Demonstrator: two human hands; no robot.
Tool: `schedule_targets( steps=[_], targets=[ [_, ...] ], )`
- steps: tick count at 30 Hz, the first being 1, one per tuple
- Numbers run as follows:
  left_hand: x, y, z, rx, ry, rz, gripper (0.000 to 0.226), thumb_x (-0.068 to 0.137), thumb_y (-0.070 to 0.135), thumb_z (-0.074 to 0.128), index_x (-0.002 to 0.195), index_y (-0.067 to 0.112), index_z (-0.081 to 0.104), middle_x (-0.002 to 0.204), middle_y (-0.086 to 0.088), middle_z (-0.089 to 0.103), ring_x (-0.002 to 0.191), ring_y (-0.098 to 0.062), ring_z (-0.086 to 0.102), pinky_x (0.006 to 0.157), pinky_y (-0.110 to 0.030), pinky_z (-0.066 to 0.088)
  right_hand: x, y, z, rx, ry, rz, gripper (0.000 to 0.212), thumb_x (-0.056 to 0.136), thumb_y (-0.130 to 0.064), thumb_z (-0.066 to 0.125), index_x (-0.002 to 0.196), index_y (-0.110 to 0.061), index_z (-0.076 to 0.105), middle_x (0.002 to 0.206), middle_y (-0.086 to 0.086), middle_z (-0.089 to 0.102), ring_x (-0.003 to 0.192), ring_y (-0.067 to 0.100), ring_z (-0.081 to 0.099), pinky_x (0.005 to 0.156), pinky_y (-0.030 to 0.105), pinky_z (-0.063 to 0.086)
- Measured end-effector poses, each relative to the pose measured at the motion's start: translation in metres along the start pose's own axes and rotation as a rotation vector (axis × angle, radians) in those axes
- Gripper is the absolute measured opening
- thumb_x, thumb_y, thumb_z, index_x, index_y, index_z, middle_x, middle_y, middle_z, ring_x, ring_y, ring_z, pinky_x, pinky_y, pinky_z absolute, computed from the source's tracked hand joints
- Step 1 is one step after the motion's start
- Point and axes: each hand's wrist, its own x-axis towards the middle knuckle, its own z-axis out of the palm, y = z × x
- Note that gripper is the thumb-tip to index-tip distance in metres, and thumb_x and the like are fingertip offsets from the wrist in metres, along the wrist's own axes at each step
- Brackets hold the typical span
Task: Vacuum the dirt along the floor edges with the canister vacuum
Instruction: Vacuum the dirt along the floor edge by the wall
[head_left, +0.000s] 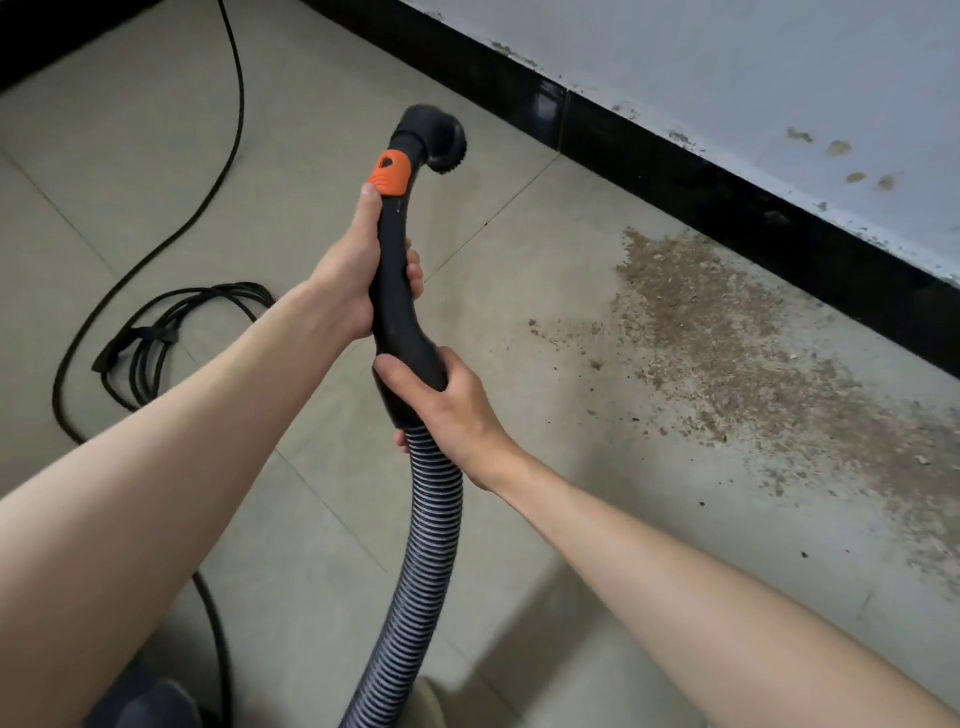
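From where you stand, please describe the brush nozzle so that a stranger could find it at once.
Start from the black baseboard under the white wall, then look at the curved black handle held by both hands. The brush nozzle sits at its far tip, above the orange collar. Only it has short dark bristles.

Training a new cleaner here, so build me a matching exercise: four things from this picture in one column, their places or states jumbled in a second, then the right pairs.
Things:
1. brush nozzle
2. dirt
3. cable
4. hose

Places or states:
A. coiled on the floor tiles at the left
B. scattered along the black baseboard
C. hangs ribbed below the right hand
D. held up off the floor, past the left hand

Pairs: 1-D, 2-B, 3-A, 4-C
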Motion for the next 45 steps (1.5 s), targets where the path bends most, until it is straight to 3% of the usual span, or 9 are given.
schedule_targets(
  steps=[7,11,18,24,28,32,35,39,45],
  targets=[
    [0.0,-0.019,-0.013,-0.025,0.002,-0.14,0.054,0.09,0.063,0.048,0.078,0.01,0.045,0.053,0.0,0.047,0.04,-0.014,0.048,0.044,-0.017,0.045,-0.014,-0.009,-0.007,-0.149,0.05,0.08,0.032,0.081,-0.046,0.074,0.087,-0.019,0.059,0.073,0.001,0.062,0.044,0.013,0.059,0.043,0.024,0.047],
    [-0.012,-0.026,-0.004,0.062,0.105,-0.194,0.058,0.083,0.068,0.054,0.095,0.012,0.042,0.058,-0.001,0.045,0.04,-0.014,0.047,0.044,-0.019,0.046,-0.029,-0.011,-0.016,-0.268,0.041,0.088,0.031,0.081,-0.047,0.074,0.085,-0.022,0.056,0.073,0.0,0.063,0.041,0.012,0.058,0.041,0.022,0.045],
    [-0.033,-0.04,-0.001,0.021,0.267,-0.065,0.056,0.083,0.064,0.058,0.098,0.011,0.045,0.062,-0.002,0.046,0.043,-0.014,0.046,0.046,-0.02,0.046,-0.045,-0.012,-0.027,-0.272,-0.076,0.038,0.031,0.083,-0.045,0.073,0.077,-0.02,0.057,0.068,0.001,0.058,0.042,0.015,0.055,0.041,0.023,0.044],
    [-0.078,-0.09,0.015,-0.036,0.305,-0.11,0.056,0.085,0.062,0.056,0.089,0.008,0.044,0.06,-0.004,0.045,0.041,-0.015,0.047,0.043,-0.019,0.045,-0.096,0.0,-0.062,-0.291,-0.161,0.106,0.037,0.082,-0.048,0.073,0.075,-0.015,0.057,0.061,0.002,0.057,0.039,0.014,0.054,0.04,0.023,0.044],
    [-0.088,-0.123,0.041,-0.034,0.335,-0.097,0.051,0.091,0.058,0.05,0.084,0.007,0.044,0.064,-0.006,0.047,0.049,-0.018,0.048,0.05,-0.027,0.044,-0.115,0.012,-0.095,-0.242,-0.158,0.154,0.036,0.081,-0.046,0.074,0.075,-0.014,0.058,0.062,0.006,0.058,0.039,0.017,0.054,0.042,0.024,0.046],
    [-0.098,-0.135,0.047,-0.033,0.377,-0.067,0.051,0.091,0.058,0.049,0.084,0.008,0.042,0.062,-0.007,0.048,0.045,-0.018,0.05,0.05,-0.027,0.045,-0.13,0.017,-0.107,-0.243,-0.19,0.185,0.039,0.081,-0.049,0.074,0.079,-0.013,0.06,0.061,0.006,0.058,0.04,0.018,0.055,0.043,0.026,0.046],
    [-0.11,-0.161,0.048,-0.046,0.356,-0.099,0.055,0.088,0.063,0.051,0.088,0.009,0.042,0.058,-0.006,0.048,0.037,-0.018,0.05,0.047,-0.025,0.045,-0.147,0.025,-0.123,-0.326,-0.202,0.187,0.038,0.08,-0.048,0.075,0.08,-0.013,0.06,0.057,0.003,0.058,0.038,0.017,0.054,0.043,0.025,0.046],
    [-0.117,-0.197,0.055,-0.096,0.264,-0.097,0.054,0.087,0.064,0.052,0.107,0.014,0.042,0.06,-0.007,0.045,0.038,-0.02,0.051,0.043,-0.025,0.047,-0.17,0.041,-0.145,-0.382,-0.166,0.163,0.033,0.081,-0.043,0.076,0.073,-0.016,0.057,0.055,0.0,0.056,0.038,0.018,0.052,0.044,0.026,0.045],
    [-0.114,-0.185,0.076,-0.051,0.212,-0.063,0.062,0.087,0.062,0.053,0.111,0.008,0.037,0.067,-0.007,0.045,0.037,-0.019,0.051,0.045,-0.025,0.048,-0.171,0.035,-0.149,-0.34,-0.085,0.159,0.035,0.082,-0.044,0.074,0.076,-0.014,0.058,0.059,0.003,0.057,0.038,0.018,0.053,0.044,0.026,0.046]
  ],
)
